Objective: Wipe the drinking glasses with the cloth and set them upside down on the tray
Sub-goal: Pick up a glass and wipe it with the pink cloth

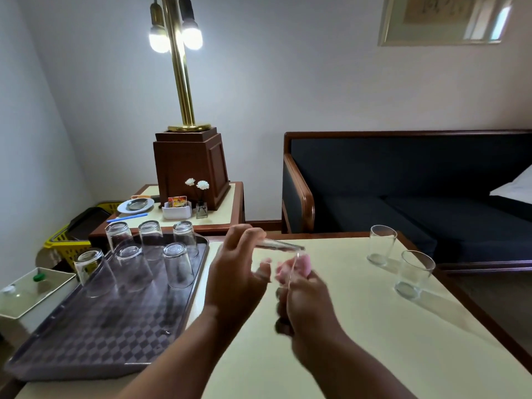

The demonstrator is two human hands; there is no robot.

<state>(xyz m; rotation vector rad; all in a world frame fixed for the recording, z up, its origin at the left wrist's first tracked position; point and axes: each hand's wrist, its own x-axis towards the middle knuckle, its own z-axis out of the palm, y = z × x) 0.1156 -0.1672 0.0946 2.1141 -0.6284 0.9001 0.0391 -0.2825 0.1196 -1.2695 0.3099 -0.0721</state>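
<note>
The glass (275, 250) is gripped by the left hand (233, 273) above the tabletop (359, 326), lying sideways, mouth toward the right hand (303, 302), by which the cloth (302, 262) is clutched inside it, the tray (115, 326) lying nearer the left.

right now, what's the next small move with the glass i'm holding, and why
Probably draw the pink cloth out of the glass: the right hand holds it at the mouth, the left hand grips the glass, and the tray has bare room in front of six upturned glasses.
</note>
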